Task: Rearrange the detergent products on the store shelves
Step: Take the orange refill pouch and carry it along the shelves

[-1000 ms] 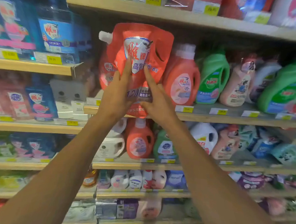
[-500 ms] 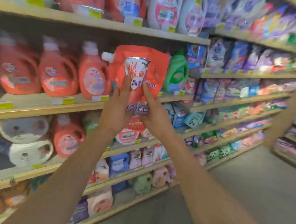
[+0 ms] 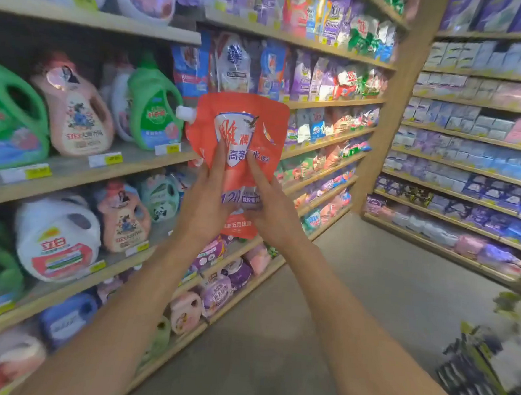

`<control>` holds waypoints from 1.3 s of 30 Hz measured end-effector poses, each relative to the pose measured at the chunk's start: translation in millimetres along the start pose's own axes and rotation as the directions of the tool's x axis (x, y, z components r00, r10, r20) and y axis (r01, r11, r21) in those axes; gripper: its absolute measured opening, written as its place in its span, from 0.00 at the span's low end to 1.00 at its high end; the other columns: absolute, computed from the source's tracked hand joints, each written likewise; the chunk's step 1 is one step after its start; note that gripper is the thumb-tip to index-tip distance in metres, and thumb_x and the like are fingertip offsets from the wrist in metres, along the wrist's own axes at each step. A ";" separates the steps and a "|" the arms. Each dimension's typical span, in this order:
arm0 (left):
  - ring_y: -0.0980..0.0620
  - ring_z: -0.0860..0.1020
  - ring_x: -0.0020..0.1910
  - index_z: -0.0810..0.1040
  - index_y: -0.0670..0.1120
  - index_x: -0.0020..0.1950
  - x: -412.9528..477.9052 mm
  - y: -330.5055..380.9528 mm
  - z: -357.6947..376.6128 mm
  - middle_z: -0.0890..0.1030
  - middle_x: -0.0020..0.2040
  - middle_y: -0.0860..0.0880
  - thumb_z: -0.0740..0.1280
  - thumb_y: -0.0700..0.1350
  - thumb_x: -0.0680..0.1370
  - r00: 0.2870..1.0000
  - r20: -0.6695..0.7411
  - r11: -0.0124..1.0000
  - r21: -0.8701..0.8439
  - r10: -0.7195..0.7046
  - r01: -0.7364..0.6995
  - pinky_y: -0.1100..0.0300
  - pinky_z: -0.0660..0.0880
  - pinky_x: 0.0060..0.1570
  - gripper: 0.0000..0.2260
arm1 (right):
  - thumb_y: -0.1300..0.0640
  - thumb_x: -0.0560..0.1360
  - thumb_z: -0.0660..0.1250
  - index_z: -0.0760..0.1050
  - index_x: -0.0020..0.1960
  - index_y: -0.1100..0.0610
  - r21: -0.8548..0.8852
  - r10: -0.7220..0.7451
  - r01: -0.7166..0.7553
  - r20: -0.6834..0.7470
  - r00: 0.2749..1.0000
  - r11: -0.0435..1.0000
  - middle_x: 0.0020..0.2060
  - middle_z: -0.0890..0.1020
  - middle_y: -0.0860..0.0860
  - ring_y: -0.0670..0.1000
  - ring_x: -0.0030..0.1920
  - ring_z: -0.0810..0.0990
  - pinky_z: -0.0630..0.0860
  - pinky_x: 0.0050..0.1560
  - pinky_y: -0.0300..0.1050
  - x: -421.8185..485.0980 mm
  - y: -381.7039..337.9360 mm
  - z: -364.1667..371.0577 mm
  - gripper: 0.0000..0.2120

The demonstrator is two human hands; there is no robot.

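Note:
A red detergent refill pouch [image 3: 258,117] with a white spout at its top left is held upright in front of the shelves, clear of them. My left hand [image 3: 205,193] grips its lower left side, fingers spread up the front. On its lower right side sits my right hand [image 3: 271,207], index finger pointing up the label. Both hands hide the pouch's lower part.
Wooden shelves [image 3: 138,161] on the left carry green [image 3: 153,109], pink [image 3: 74,113] and white [image 3: 56,238] detergent jugs; bagged detergents [image 3: 320,78] fill the shelves further right. A second shelf unit [image 3: 473,138] stands across the grey aisle floor [image 3: 354,296]. A dark crate [image 3: 481,376] sits at lower right.
The view has swung to the right along the aisle; the red jugs have left view and the bagged detergents and corner shelving have come in. The pouch stays gripped in both hands.

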State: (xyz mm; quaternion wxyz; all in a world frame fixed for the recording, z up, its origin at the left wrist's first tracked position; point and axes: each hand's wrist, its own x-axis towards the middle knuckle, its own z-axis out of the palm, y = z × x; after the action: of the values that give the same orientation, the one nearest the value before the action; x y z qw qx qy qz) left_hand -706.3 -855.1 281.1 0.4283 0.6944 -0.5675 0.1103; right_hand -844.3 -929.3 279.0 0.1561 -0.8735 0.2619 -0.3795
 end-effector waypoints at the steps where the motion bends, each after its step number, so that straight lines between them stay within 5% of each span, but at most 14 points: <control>1: 0.34 0.73 0.67 0.39 0.57 0.81 8.2 3.8 13.1 0.60 0.78 0.39 0.77 0.43 0.72 1.000 0.008 1.000 -0.003 0.002 -0.002 0.42 0.75 0.56 0.53 | 0.63 0.74 0.70 0.39 0.77 0.26 -0.003 0.016 -0.016 0.002 1.000 1.000 0.78 0.64 0.54 0.61 0.58 0.82 0.82 0.48 0.59 4.4 13.9 -4.4 0.53; 14: 0.35 0.77 0.61 0.37 0.64 0.78 147.6 -32.8 151.7 0.66 0.73 0.40 0.77 0.46 0.72 0.999 0.046 0.999 -0.043 0.019 -0.017 0.46 0.76 0.49 0.54 | 0.63 0.75 0.69 0.37 0.72 0.20 -0.010 0.092 -0.092 -0.003 0.996 0.996 0.77 0.66 0.52 0.56 0.50 0.83 0.82 0.44 0.60 117.5 160.1 5.4 0.54; 22: 0.36 0.75 0.66 0.37 0.66 0.78 229.8 -71.7 229.9 0.63 0.77 0.42 0.77 0.44 0.72 0.999 0.050 0.997 -0.074 -0.008 0.011 0.42 0.77 0.55 0.54 | 0.61 0.76 0.70 0.37 0.74 0.22 -0.025 0.096 -0.095 0.008 0.995 0.995 0.75 0.68 0.52 0.55 0.50 0.83 0.82 0.43 0.59 201.3 252.5 34.1 0.53; 33: 0.39 0.67 0.74 0.36 0.63 0.79 343.9 -143.5 346.0 0.59 0.80 0.46 0.78 0.44 0.71 0.982 -0.074 0.982 0.068 -0.174 0.179 0.44 0.75 0.60 0.56 | 0.61 0.76 0.70 0.43 0.81 0.33 0.072 -0.084 0.071 0.202 0.976 0.995 0.73 0.70 0.59 0.65 0.56 0.81 0.81 0.46 0.59 346.9 393.8 94.4 0.49; 39: 0.40 0.68 0.73 0.36 0.65 0.79 372.1 -188.2 364.5 0.58 0.81 0.47 0.78 0.43 0.71 0.936 -0.178 0.933 0.142 -0.304 0.330 0.44 0.75 0.61 0.57 | 0.62 0.77 0.69 0.43 0.81 0.34 0.180 -0.216 0.164 0.321 0.922 0.970 0.76 0.67 0.62 0.64 0.50 0.82 0.81 0.44 0.58 408.8 426.4 148.4 0.48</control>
State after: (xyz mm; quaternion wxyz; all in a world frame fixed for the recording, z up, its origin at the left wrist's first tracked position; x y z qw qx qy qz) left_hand -538.1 -1377.8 208.8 0.4221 0.8004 -0.4017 0.1405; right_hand -643.4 -1500.9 217.1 0.2263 -0.9327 0.1157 -0.2561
